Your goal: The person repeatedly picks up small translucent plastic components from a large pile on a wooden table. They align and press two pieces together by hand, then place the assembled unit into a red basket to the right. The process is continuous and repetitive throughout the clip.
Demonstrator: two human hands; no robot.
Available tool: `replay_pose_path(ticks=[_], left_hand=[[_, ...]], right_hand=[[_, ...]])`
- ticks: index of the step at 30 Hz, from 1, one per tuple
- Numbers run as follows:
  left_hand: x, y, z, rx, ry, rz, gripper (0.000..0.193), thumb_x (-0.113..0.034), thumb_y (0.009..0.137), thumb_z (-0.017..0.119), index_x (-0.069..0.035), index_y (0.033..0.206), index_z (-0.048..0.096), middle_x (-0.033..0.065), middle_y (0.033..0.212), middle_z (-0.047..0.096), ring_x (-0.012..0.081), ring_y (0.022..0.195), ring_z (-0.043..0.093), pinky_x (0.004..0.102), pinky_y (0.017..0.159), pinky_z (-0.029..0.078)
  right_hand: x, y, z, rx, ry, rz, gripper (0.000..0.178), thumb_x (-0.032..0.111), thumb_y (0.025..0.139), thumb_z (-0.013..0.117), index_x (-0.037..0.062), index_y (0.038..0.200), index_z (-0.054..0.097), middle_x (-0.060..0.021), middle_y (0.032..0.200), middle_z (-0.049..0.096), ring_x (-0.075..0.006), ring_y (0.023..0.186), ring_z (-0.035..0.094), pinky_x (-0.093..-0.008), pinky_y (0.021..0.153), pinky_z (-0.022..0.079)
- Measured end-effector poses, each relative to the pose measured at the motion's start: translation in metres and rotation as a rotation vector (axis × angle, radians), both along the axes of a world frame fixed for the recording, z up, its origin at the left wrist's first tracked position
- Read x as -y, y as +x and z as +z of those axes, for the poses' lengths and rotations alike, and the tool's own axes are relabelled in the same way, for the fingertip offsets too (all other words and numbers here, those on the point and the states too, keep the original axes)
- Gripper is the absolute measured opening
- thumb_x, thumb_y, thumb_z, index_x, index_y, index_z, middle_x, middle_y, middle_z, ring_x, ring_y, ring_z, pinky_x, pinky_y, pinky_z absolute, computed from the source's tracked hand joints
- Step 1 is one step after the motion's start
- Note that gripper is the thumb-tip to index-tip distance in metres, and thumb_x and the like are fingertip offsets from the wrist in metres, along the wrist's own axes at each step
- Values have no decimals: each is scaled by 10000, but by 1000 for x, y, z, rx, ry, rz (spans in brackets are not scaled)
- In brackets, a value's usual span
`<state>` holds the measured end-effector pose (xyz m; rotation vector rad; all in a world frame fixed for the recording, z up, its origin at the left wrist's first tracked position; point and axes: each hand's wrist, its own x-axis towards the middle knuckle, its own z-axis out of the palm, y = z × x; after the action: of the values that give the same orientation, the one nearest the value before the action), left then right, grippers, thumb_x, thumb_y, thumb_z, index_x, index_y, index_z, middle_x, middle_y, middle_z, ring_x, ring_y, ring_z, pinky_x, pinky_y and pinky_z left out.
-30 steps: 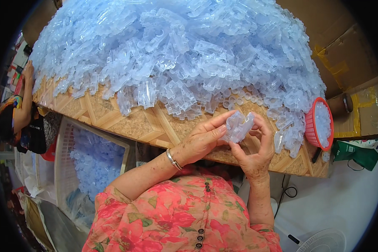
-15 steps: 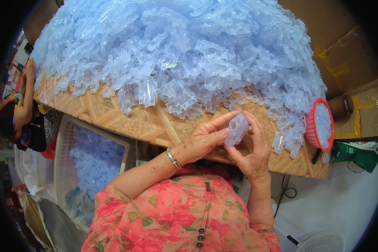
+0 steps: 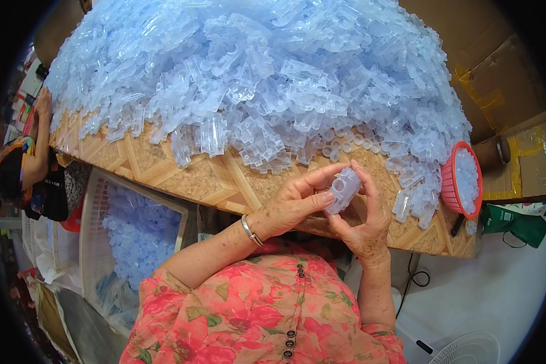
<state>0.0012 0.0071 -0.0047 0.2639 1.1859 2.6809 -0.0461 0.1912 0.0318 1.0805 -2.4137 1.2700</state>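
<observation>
Above the table's near edge, a translucent bluish plastic part (image 3: pixel 344 190) with a round opening is held between my two hands. My left hand (image 3: pixel 297 197), with a bracelet at its wrist, pinches the part's left side between thumb and fingers. On its right side, the thumb and fingertips of my right hand (image 3: pixel 367 218) grip the same part. A huge pile of similar clear plastic parts (image 3: pixel 273 79) covers most of the patterned table (image 3: pixel 224 179). Small clear rings (image 3: pixel 358 139) lie loose just beyond my hands.
At the table's right end stands a red basket (image 3: pixel 449 188) of clear pieces. A white crate (image 3: pixel 94 242) full of small bluish pieces is below the table at left. Another person's hand (image 3: pixel 43 103) rests by the pile's left side. Cardboard boxes (image 3: pixel 497 79) stand at right.
The plastic part has turned slightly between my fingers, its round opening shifting a little to the right. Both hands stay in nearly the same place.
</observation>
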Motion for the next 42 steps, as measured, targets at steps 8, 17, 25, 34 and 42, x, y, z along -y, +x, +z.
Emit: replay_pose_path(ticks=[8, 17, 25, 34, 42], left_hand=[[2, -1, 4, 8, -22, -6, 620, -147, 1028, 650, -42, 1582, 391, 93, 1476, 552, 176, 1311, 560, 359, 1111, 466], [1, 1, 2, -45, -200, 23, 562, -139, 1073, 577, -49, 1592, 380, 90, 1502, 535, 162, 1313, 551, 339, 1111, 462], [3, 0, 5, -10, -197, -16, 598, -165, 1064, 597, -41, 1599, 361, 82, 1525, 516, 149, 1370, 492, 326, 1150, 408], [-10, 7, 9, -285, -593, 198, 666, -124, 993, 680, -15, 1578, 381, 130, 1497, 526, 221, 1316, 547, 358, 1094, 442], [-21, 13, 17, -539, -1063, 498, 486, -49, 881, 738, 2, 1340, 589, 200, 1225, 624, 385, 1105, 626, 430, 929, 516]], right_hand=[[-2, -1, -9, -29, -38, 30, 812, 83, 701, 855, 52, 1423, 484, -202, 1437, 604, -356, 1234, 666, -411, 984, 579], [-4, 0, -14, 26, -45, -20, 814, 85, 702, 857, 46, 1422, 478, -191, 1448, 598, -351, 1230, 668, -404, 967, 589], [-1, 1, -10, -15, -27, -42, 807, 148, 731, 874, 32, 1419, 470, -185, 1434, 609, -342, 1146, 705, -393, 926, 604], [-3, 9, -22, -34, -12, -164, 843, 398, 795, 872, 28, 1435, 466, -156, 1383, 645, -330, 1142, 691, -426, 921, 572], [-33, 5, 14, 86, 190, -73, 510, 114, 762, 841, 53, 1228, 643, -140, 1162, 710, -346, 1072, 675, -427, 892, 549]])
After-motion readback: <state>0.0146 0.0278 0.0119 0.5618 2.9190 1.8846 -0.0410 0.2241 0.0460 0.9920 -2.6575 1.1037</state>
